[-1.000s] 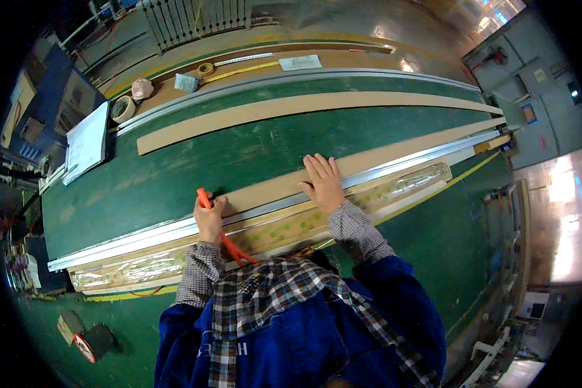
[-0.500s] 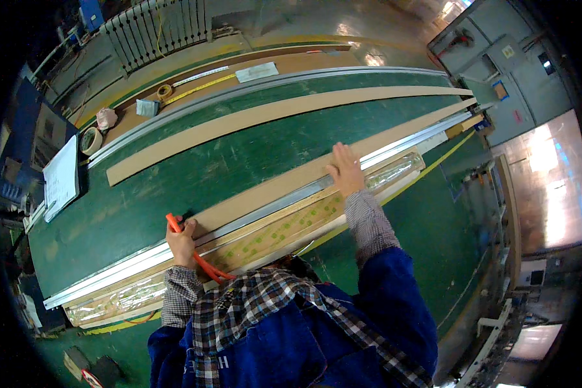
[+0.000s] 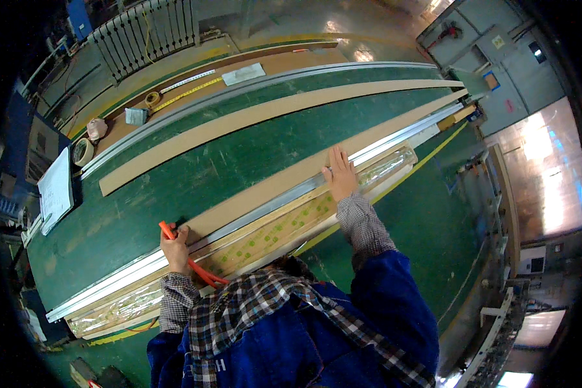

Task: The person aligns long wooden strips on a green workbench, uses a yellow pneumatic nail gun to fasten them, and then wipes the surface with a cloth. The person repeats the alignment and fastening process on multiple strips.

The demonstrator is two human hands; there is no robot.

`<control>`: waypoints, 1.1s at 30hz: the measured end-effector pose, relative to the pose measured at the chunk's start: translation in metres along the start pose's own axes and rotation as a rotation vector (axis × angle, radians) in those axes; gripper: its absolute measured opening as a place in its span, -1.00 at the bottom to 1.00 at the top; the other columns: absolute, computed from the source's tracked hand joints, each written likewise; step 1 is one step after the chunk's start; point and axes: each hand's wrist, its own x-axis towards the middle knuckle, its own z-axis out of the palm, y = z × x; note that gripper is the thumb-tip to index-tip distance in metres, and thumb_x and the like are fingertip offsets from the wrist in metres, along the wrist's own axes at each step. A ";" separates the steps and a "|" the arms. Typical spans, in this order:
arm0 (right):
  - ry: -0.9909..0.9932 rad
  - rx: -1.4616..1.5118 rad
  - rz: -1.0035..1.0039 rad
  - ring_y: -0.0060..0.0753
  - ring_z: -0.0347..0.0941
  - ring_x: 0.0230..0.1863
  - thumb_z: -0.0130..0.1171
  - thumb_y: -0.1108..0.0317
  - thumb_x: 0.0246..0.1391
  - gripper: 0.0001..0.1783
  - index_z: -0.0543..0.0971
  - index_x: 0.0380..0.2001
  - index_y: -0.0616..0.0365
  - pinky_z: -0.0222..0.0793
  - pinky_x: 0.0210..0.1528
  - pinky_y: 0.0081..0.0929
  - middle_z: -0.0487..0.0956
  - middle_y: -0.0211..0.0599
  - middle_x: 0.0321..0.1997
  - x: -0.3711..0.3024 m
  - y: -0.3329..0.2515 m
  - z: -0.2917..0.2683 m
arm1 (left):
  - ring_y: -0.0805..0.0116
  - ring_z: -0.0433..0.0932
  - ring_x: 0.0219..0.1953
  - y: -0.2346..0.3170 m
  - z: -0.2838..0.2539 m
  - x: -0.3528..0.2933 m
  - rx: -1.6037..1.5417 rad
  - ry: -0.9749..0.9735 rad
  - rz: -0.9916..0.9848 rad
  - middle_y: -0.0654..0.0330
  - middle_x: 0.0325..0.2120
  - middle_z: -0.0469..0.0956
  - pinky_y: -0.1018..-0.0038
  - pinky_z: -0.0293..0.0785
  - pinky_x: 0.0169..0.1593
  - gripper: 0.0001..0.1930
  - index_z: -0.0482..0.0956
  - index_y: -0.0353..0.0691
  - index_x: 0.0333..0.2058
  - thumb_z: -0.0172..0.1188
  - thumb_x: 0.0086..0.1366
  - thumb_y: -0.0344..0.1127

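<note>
My left hand [image 3: 175, 251] is closed round an orange rod-like tool [image 3: 166, 228]; orange tubing or handles [image 3: 205, 275] show below the fist, and its kind is unclear. That hand rests at the near end of a long brown cardboard strip [image 3: 265, 186], beside a silver metal profile [image 3: 126, 278]. Farther right, my right hand [image 3: 341, 176] lies with fingers outstretched across the strip and the profile. In front of the profile, close to my body, is a long bundle wrapped in clear film with green-marked tape [image 3: 281, 227].
A second cardboard strip [image 3: 239, 125] lies across the green table [image 3: 142, 216]. Behind it run a grey profile [image 3: 291, 75], a yellow measuring tape [image 3: 186, 94] and tape rolls [image 3: 83, 152]. Papers [image 3: 56, 194] lie at the left edge. A grey cabinet [image 3: 498, 58] stands far right.
The view has shifted slightly, so the table appears a little farther left. Both hands keep about the same places on the strip, and the orange tool stays in my left hand.
</note>
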 end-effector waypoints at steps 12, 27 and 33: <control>-0.103 0.144 -0.385 -0.03 -0.24 0.40 -0.11 0.01 0.15 -0.28 0.06 0.25 0.22 -0.33 0.32 0.09 -0.07 -0.10 0.38 -0.081 -0.138 0.008 | 0.53 0.32 -0.44 0.023 0.005 -0.010 0.078 -0.008 -0.031 0.31 -0.47 0.36 0.59 0.28 -0.33 -0.63 0.39 -0.31 -0.26 0.33 0.02 -0.32; -0.224 0.311 -0.986 -0.23 -0.17 0.40 0.08 0.02 0.01 -0.35 0.33 0.09 0.22 -0.43 0.35 0.07 0.11 -0.20 0.33 -0.090 -0.281 0.032 | 0.52 0.37 -0.52 0.024 0.008 -0.012 -0.157 -0.030 -0.036 0.26 -0.50 0.41 0.58 0.31 -0.44 -0.70 0.33 -0.29 -0.23 0.23 0.10 -0.42; -0.134 0.378 -0.930 -0.29 -0.21 0.41 -0.03 0.00 0.09 -0.32 0.21 0.20 0.16 -0.43 0.34 0.10 -0.02 -0.26 0.38 -0.091 -0.260 0.035 | 0.51 0.37 -0.49 0.012 0.002 -0.009 -0.184 -0.056 -0.011 0.28 -0.51 0.40 0.56 0.32 -0.40 -0.68 0.33 -0.31 -0.22 0.23 0.09 -0.38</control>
